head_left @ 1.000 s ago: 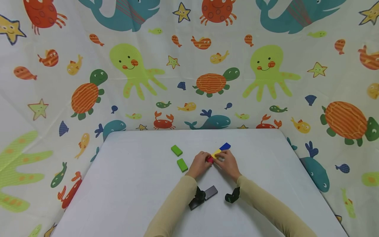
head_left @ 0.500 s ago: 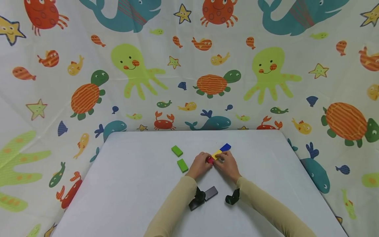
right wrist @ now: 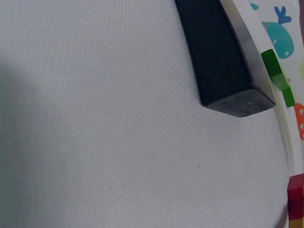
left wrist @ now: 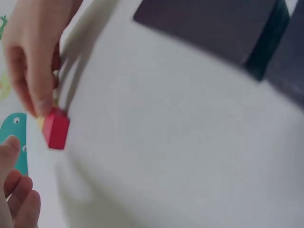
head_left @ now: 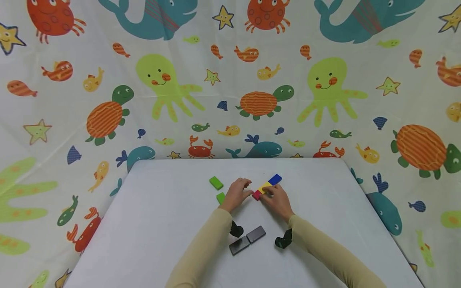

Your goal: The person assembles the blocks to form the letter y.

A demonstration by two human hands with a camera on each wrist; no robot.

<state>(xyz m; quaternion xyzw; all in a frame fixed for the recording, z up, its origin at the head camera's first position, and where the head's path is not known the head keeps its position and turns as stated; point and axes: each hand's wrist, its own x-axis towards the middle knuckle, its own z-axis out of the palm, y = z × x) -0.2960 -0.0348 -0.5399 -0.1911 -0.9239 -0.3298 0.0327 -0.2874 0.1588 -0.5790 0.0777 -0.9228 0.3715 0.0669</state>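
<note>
A red block point(head_left: 256, 195), a yellow block point(head_left: 265, 186) and a blue block point(head_left: 275, 179) lie end to end in a slanting row on the white table. My right hand point(head_left: 277, 202) pinches the yellow block close to where it meets the red one; its thumb is partly hidden. In the left wrist view its fingertip covers part of that join beside the red block point(left wrist: 56, 130). My left hand point(head_left: 235, 195) is just left of the row, fingers loosely bent and apart from the red block, holding nothing. The right wrist view catches the red block point(right wrist: 295, 195) at its edge.
Two green blocks, one farther back point(head_left: 216, 183) and one partly behind the left hand point(head_left: 221, 198), lie to the left. Nearer the front are two dark grey blocks, one left point(head_left: 239, 245) and one right point(head_left: 256, 234). A sea-animal cloth point(head_left: 259, 124) hangs behind the table.
My left hand has let go of the red block and moved a little left, partly covering the nearer green block. My right hand stays at the row.
</note>
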